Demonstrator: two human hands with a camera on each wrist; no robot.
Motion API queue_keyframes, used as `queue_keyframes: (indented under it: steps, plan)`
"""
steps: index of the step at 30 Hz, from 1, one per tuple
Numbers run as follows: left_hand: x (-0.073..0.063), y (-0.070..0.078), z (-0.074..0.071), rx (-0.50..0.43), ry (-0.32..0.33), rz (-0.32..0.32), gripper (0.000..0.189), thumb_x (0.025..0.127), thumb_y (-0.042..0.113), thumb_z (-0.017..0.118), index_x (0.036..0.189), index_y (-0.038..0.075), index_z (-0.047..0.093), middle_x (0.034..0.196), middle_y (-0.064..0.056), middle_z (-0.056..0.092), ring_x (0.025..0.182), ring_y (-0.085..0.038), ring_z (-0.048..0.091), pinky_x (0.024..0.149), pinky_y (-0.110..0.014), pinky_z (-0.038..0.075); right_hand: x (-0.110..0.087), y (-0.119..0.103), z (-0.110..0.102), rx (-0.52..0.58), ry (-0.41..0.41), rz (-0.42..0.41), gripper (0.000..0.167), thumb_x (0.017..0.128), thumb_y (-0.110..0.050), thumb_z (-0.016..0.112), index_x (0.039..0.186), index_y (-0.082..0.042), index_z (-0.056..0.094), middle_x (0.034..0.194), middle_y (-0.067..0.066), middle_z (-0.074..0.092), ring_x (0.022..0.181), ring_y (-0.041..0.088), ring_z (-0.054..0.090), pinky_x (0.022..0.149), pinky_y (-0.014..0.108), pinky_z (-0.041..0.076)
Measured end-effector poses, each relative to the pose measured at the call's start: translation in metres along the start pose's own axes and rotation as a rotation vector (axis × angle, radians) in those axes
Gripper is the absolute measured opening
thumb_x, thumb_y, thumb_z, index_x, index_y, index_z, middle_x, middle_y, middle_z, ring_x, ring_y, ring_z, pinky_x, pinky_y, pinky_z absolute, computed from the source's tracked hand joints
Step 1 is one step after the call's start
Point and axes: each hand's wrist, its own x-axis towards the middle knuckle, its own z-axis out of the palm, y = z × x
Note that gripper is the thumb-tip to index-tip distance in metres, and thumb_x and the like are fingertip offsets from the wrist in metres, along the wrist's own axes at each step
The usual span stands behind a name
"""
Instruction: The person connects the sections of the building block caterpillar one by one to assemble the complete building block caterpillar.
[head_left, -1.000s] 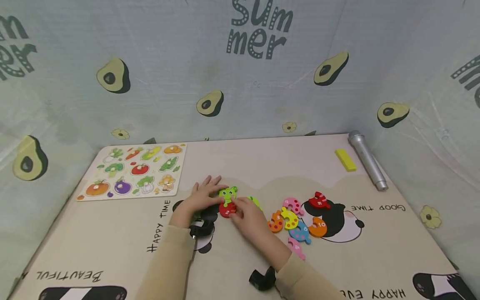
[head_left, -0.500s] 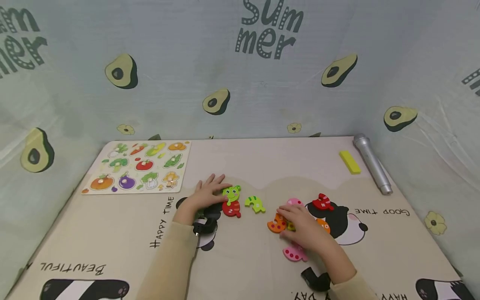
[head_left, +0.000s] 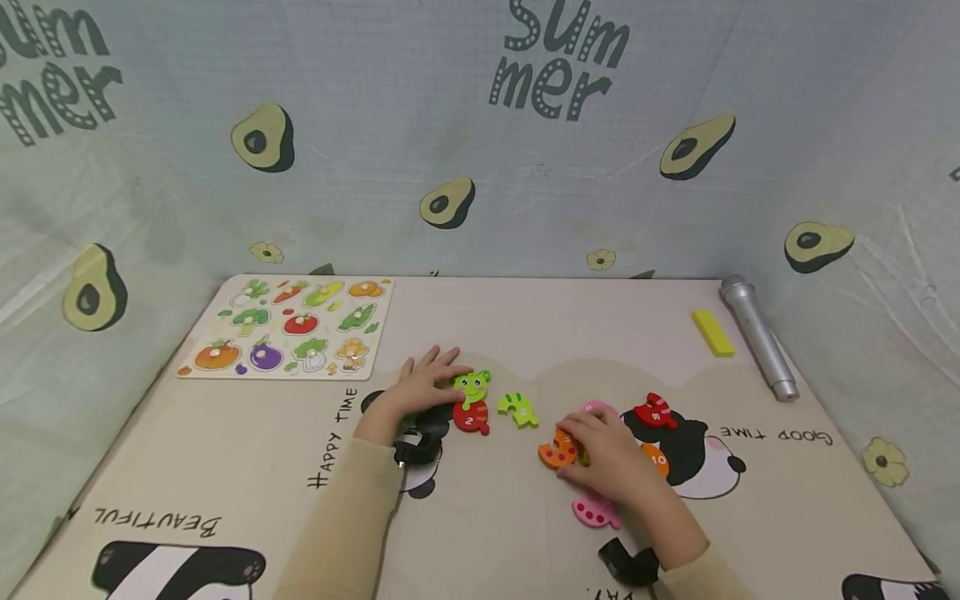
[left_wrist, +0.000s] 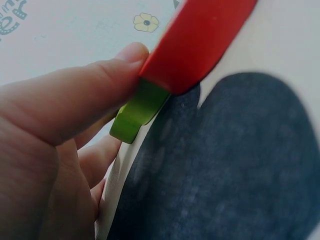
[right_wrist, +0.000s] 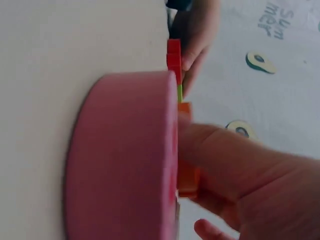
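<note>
In the head view, my left hand [head_left: 416,396] pinches a green caterpillar head piece [head_left: 472,386] between thumb and finger. The head piece adjoins a red number 2 piece [head_left: 470,417]; in the left wrist view the thumb lies against their edges. My right hand [head_left: 611,454] grips an orange spotted puzzle piece [head_left: 555,452] by its edges, still among the loose pieces. A sliver of a yellow piece [head_left: 584,455] shows under the fingers. Just below the right hand lies a pink spotted piece [head_left: 596,511], large in the right wrist view. A green striped piece [head_left: 519,410] sits between the hands.
Right of the hand lie a red piece [head_left: 656,411] and an orange number 10 piece [head_left: 656,457]. A vegetable puzzle board [head_left: 217,329] occupies the back left. At the back right are a yellow block [head_left: 712,333] and a silver microphone-shaped tube [head_left: 757,337].
My right hand has left the red piece and moved right to the pile, where it now grips the orange piece. The left hand stays at the green head. The head view has shifted slightly.
</note>
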Motion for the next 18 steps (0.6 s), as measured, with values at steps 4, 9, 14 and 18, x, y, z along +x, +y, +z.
queue_keyframes:
  steps: [4, 9, 14, 18]
  plan:
    - [0.000, 0.002, 0.000, 0.002, -0.002, -0.006, 0.053, 0.085, 0.041, 0.058, 0.133, 0.023, 0.047, 0.152, -0.006, 0.019, 0.141, -0.032, 0.000, 0.107, -0.061, -0.006, 0.005, -0.021, -0.001, 0.122, -0.044, -0.005, 0.059, 0.071, -0.031, 0.076, 0.124, -0.015, 0.055, 0.129, 0.002, 0.051, 0.118, 0.022, 0.046, 0.095, 0.044, 0.044]
    - [0.001, 0.002, 0.000, 0.012, -0.005, -0.014, 0.053, 0.085, 0.042, 0.057, 0.133, 0.023, 0.047, 0.152, -0.006, 0.019, 0.141, -0.032, 0.000, 0.107, -0.061, -0.006, 0.018, -0.049, 0.005, 0.221, -0.102, -0.012, 0.058, 0.074, -0.028, 0.073, 0.126, -0.010, 0.052, 0.130, 0.006, 0.048, 0.115, 0.023, 0.051, 0.094, 0.043, 0.045]
    - [0.002, 0.002, -0.001, 0.021, -0.002, -0.019, 0.053, 0.085, 0.043, 0.057, 0.133, 0.023, 0.047, 0.152, -0.006, 0.019, 0.141, -0.032, 0.000, 0.107, -0.061, -0.006, 0.033, -0.063, 0.016, 0.252, -0.088, -0.037, 0.058, 0.076, -0.027, 0.073, 0.126, -0.007, 0.051, 0.129, 0.007, 0.048, 0.114, 0.023, 0.051, 0.096, 0.041, 0.044]
    - [0.001, 0.003, -0.002, 0.021, -0.001, -0.016, 0.053, 0.085, 0.042, 0.057, 0.133, 0.022, 0.048, 0.152, -0.007, 0.020, 0.141, -0.033, 0.001, 0.106, -0.062, -0.005, 0.041, -0.065, 0.022, 0.248, -0.091, -0.035, 0.057, 0.076, -0.027, 0.072, 0.125, -0.006, 0.051, 0.130, 0.007, 0.047, 0.115, 0.023, 0.051, 0.097, 0.041, 0.043]
